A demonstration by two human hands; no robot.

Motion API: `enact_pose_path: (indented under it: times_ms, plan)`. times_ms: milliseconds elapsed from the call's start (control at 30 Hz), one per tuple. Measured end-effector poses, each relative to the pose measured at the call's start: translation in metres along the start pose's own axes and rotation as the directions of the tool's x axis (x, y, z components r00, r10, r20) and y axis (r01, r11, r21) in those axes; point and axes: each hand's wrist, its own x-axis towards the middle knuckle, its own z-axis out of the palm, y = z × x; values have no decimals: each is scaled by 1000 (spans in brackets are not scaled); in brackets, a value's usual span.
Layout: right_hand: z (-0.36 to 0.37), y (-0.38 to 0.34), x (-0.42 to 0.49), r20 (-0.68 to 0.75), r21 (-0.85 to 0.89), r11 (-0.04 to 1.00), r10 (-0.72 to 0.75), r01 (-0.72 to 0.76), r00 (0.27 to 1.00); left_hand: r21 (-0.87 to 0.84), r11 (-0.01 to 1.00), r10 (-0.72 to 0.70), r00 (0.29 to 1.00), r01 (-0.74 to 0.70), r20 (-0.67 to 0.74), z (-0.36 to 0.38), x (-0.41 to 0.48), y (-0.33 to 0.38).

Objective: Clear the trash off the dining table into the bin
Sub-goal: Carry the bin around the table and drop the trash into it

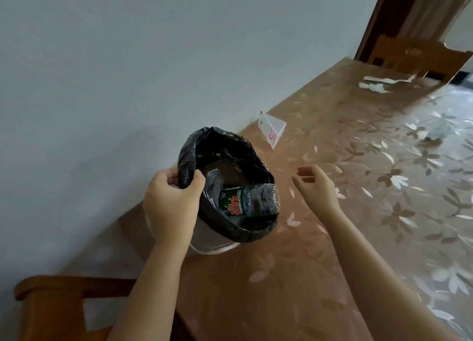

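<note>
A small white bin [217,246] lined with a black bag [245,235] stands tilted at the table's left edge by the wall. Inside it lies a plastic bottle [245,200] with a green and red label. My left hand [171,202] grips the bag's rim on the bin's left side. To the right of the bin my right hand [317,187] hovers over the table, empty, with fingers loosely apart. A folded white paper [272,129] stands on the table beyond the bin. Crumpled white paper scraps [376,84] lie at the far end, and another crumpled piece [435,132] at the right.
The table [345,238] wears a brown cloth with a pale flower pattern. A grey wall runs along its left side. One wooden chair back [64,289] is at the lower left, another [422,56] at the far end by a dark door frame.
</note>
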Motion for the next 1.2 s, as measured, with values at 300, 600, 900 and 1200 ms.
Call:
enact_pose_path:
  times_ms: [300, 600, 900, 1200]
  plan:
    - [41, 32, 126, 49, 10, 1000, -18, 17, 999, -25, 1000, 10, 1000, -10, 11, 68, 45, 1]
    - [75, 67, 203, 47, -10, 999, 44, -43, 998, 17, 999, 28, 999, -28, -18, 94, 64, 15]
    - [109, 67, 252, 28, -189, 982, 38, -32, 999, 51, 995, 85, 996, -85, 2, 104, 80, 20]
    - [128, 73, 242, -46, -165, 984, 65, -72, 997, 39, 998, 55, 998, -54, -21, 103, 94, 11]
